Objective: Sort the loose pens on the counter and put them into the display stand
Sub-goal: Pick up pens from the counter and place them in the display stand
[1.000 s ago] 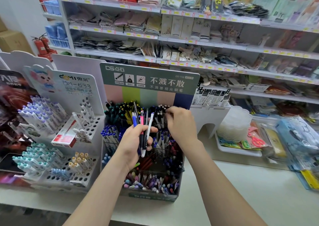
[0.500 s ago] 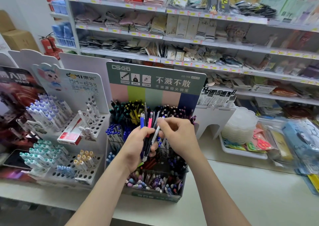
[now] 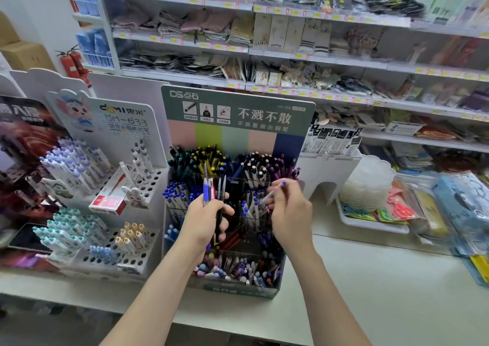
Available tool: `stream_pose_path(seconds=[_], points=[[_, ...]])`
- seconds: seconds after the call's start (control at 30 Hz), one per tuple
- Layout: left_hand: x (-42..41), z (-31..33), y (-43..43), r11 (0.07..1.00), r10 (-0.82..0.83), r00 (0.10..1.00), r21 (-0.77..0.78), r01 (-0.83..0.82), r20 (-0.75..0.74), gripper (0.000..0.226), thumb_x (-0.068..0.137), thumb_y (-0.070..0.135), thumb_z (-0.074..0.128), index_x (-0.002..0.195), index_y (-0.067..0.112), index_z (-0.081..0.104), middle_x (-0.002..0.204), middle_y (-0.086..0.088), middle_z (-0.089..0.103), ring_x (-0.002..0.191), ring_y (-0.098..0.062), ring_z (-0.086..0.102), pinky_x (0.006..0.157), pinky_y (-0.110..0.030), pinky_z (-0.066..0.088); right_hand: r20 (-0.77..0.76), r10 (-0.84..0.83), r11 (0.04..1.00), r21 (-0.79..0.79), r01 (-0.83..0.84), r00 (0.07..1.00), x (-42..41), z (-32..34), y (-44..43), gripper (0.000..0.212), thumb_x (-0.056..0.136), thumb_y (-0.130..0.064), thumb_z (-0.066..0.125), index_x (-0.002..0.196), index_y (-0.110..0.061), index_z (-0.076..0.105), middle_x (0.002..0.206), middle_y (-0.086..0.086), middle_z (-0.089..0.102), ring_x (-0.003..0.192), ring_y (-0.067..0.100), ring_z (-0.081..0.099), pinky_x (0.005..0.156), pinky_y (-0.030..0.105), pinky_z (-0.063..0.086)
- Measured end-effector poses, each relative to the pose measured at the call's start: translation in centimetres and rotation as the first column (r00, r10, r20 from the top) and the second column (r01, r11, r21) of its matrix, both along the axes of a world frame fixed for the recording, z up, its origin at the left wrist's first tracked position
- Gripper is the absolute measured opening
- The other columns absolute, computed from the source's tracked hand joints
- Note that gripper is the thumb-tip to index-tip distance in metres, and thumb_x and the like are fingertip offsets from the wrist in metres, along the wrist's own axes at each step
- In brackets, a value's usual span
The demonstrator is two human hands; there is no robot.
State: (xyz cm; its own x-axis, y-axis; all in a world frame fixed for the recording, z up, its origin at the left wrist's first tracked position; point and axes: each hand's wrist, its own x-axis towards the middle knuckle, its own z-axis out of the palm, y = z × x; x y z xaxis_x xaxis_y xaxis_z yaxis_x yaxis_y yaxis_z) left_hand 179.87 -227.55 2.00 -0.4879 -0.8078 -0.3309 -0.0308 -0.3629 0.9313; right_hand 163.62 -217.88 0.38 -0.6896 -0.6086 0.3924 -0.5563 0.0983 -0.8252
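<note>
counter point(image 3: 383, 292): pale top. it carries the stand straight ahead of you, and both your forearms reach in over its near edge.

display stand point(image 3: 239, 290): a tiered clear box under a green header card, with compartments stepped up and away from you and pens standing caps up. the right half of the middle tier holds white-barrelled, blue-capped pens point(image 3: 251, 209), and this lot sits just beneath your right hand.

left hand point(image 3: 203, 221): your fingers are wrapped round a bundle. the hand hovers over the stand's left half and serves as the holding rack.

right hand point(image 3: 291, 213): the fingertips pinch one pen and the other fingers are loosely curled. this is the hand nearer the blue-capped lot.

bundle of pens point(image 3: 213, 191): several pens with blue, pink and dark barrels, held near upright. their lower ends show below your fist.

single pen point(image 3: 274, 192): pale barrel with a blue end. its long axis is tilted, the blue end up and to your right and the other end down-left toward the middle tier. i cannot tell whether it touches the pens under it.

judgement: the coming move likely turns on that tilt. stand the pen nearer upright, blue end on top, and lower it into the matching lot directly below. this looks like a short drop for the right hand alone, and the left can hold where it is.
</note>
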Motion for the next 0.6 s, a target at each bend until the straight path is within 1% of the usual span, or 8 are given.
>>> stream_pose_path(seconds=[0.07, 0.1, 0.2, 0.3, 0.43, 0.5, 0.53, 0.6], points=[[0.1, -0.3, 0.4, 0.999, -0.014, 1.000, 0.035, 0.014, -0.008, 0.021, 0.107, 0.006, 0.043, 0.121, -0.007, 0.052, 0.068, -0.006, 0.068, 0.047, -0.016, 0.042, 0.042, -0.027, 0.031, -0.121, 0.140, 0.977, 0.178, -0.117, 0.983, 0.0, -1.5, -0.3, 0.014, 0.107, -0.012, 0.056, 0.113, -0.025, 0.056, 0.088, -0.002, 0.070, 0.076, 0.016, 0.066, 0.068, 0.041, 0.054], [0.2, -0.2, 0.6, 0.999, -0.027, 0.999, 0.047, 0.028, -0.027, 0.016, 0.107, 0.006, 0.043, 0.119, -0.002, 0.050, 0.074, -0.009, 0.071, 0.047, -0.016, 0.042, 0.043, -0.027, 0.030, -0.202, 0.160, 0.967, 0.228, -0.112, 0.966, -0.1, -2.1, -0.4, 0.019, 0.106, -0.012, 0.058, 0.116, -0.026, 0.053, 0.091, -0.002, 0.069, 0.080, 0.020, 0.064, 0.070, 0.042, 0.051], [0.6, 0.0, 1.0, 0.991, -0.105, 0.991, 0.073, 0.111, -0.083, 0.011, 0.106, 0.006, 0.042, 0.117, 0.008, 0.045, 0.097, -0.018, 0.076, 0.052, -0.019, 0.044, 0.046, -0.029, 0.030, -0.460, 0.014, 0.958, 0.260, 0.120, 0.888, -0.5, -3.0, -0.5, 0.025, 0.100, -0.012, 0.066, 0.122, -0.025, 0.064, 0.095, -0.002, 0.069, 0.091, 0.025, 0.057, 0.073, 0.040, 0.041], [0.9, 0.3, 1.3, 0.981, -0.173, 0.981, 0.075, 0.179, -0.090, 0.023, 0.106, 0.010, 0.042, 0.125, -0.002, 0.047, 0.092, -0.016, 0.076, 0.053, -0.019, 0.045, 0.047, -0.030, 0.031, -0.581, -0.016, 0.947, 0.253, 0.200, 0.814, -0.3, -3.9, -0.4, 0.019, 0.101, -0.018, 0.068, 0.118, -0.023, 0.075, 0.106, 0.000, 0.068, 0.095, 0.028, 0.052, 0.073, 0.040, 0.040], [0.8, 1.1, 2.2, 0.962, -0.223, 0.970, 0.136, 0.235, -0.100, 0.058, 0.113, 0.039, 0.042, 0.135, -0.014, 0.050, 0.065, 0.001, 0.067, 0.047, -0.014, 0.043, 0.042, -0.027, 0.031, -0.446, 0.038, 0.935, 0.332, 0.126, 0.894, 0.6, -3.9, -0.3, 0.032, 0.106, -0.030, 0.050, 0.128, -0.023, 0.073, 0.119, 0.003, 0.059, 0.102, 0.027, 0.047, 0.082, 0.044, 0.044], [0.9, 1.3, 2.3, 0.950, -0.251, 0.960, 0.157, 0.269, -0.124, 0.074, 0.110, 0.057, 0.040, 0.130, -0.012, 0.055, 0.062, 0.002, 0.064, 0.045, -0.012, 0.040, 0.040, -0.024, 0.030, -0.338, -0.024, 0.965, 0.237, 0.110, 0.941, 1.4, -2.6, 0.0, 0.040, 0.108, -0.032, 0.042, 0.133, -0.019, 0.070, 0.119, 0.001, 0.060, 0.106, 0.023, 0.048, 0.092, 0.041, 0.045], [1.0, 1.4, 2.4, 0.941, -0.277, 0.952, 0.164, 0.297, -0.131, 0.081, 0.107, 0.065, 0.039, 0.126, -0.011, 0.058, 0.060, 0.001, 0.061, 0.043, -0.012, 0.038, 0.039, -0.023, 0.030, -0.245, -0.041, 0.985, 0.154, 0.081, 0.969, 2.0, -1.7, 0.3, 0.039, 0.109, -0.032, 0.043, 0.129, -0.019, 0.073, 0.114, -0.003, 0.063, 0.105, 0.020, 0.052, 0.094, 0.037, 0.045], [1.1, 2.0, 2.7, 0.918, -0.343, 0.932, 0.170, 0.359, -0.119, 0.088, 0.101, 0.075, 0.035, 0.117, -0.005, 0.065, 0.055, -0.001, 0.053, 0.039, -0.010, 0.034, 0.036, -0.021, 0.029, 0.002, 0.025, 0.999, 0.042, -0.025, 1.000, 3.3, 0.1, 0.7, 0.031, 0.110, -0.036, 0.050, 0.101, -0.025, 0.077, 0.091, -0.011, 0.068, 0.092, 0.014, 0.061, 0.086, 0.032, 0.048]])
